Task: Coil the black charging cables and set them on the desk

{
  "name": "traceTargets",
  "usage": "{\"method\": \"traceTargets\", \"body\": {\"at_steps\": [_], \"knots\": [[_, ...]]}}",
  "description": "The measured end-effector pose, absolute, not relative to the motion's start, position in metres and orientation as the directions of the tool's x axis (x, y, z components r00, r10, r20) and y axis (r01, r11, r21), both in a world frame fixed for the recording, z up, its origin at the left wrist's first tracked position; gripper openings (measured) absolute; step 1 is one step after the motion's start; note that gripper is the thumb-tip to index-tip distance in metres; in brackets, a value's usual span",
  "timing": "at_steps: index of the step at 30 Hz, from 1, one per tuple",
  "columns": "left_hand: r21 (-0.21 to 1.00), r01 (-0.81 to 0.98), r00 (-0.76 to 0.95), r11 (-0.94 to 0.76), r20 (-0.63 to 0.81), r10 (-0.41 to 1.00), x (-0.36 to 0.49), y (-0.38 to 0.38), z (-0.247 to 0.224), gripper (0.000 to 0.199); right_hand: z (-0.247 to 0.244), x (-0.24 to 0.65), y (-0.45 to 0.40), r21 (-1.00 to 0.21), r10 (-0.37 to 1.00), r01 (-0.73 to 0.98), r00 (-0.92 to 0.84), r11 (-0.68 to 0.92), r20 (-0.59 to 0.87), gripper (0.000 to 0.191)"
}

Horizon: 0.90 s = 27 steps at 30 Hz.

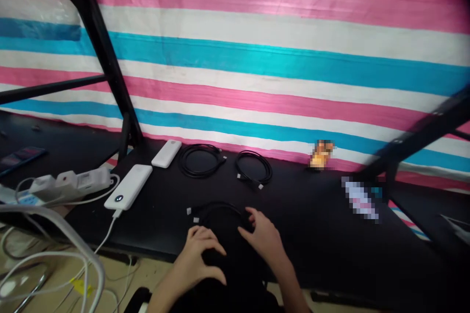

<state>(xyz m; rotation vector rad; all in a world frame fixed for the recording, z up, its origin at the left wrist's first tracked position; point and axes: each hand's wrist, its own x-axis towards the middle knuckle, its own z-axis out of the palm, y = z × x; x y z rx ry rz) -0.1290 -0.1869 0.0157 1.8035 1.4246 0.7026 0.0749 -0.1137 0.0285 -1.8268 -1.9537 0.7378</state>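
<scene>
A black cable [223, 204] with two pale plug ends lies loosely curved on the black table in front of me. My right hand [263, 235] is beside the cable's right bend, thumb and fingers apart; whether it touches the cable I cannot tell. Just below the plugs is my left hand [198, 254], its fingers curved and thumb spread, with nothing held. Farther back lie two coiled black cables, a larger coil [198, 175] and a smaller coil [270, 171] to its right, both with light plugs.
Left of the coils lie a white power bank [132, 183] with a lit display and white cord, and a smaller white block [166, 153]. A power strip [81, 182] and white cords crowd the left edge. Black frame legs [110, 63] rise at both sides before a striped sheet [257, 58].
</scene>
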Motion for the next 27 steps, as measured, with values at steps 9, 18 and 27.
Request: {"method": "traceTargets", "body": {"at_steps": [9,18,27], "knots": [[0.787,0.613,-0.424,0.066,0.258,0.868,-0.144,-0.172,-0.029,0.064,0.014,0.045,-0.131,-0.889,0.986,0.446,-0.164,0.102,0.031,0.031],[0.999,0.018,-0.480,0.037,-0.024,0.877,-0.123,-0.206,0.023,0.073,0.047,0.062,-0.172,-0.957,0.978,-0.238,-0.166,-0.167,-0.129,0.043],[0.964,-0.259,-0.241,0.055,-0.120,0.963,-0.102,-0.279,0.053,0.053,0.078,0.089,-0.235,-0.889,0.997,-0.454,-0.072,-0.050,-0.019,0.042]]}}
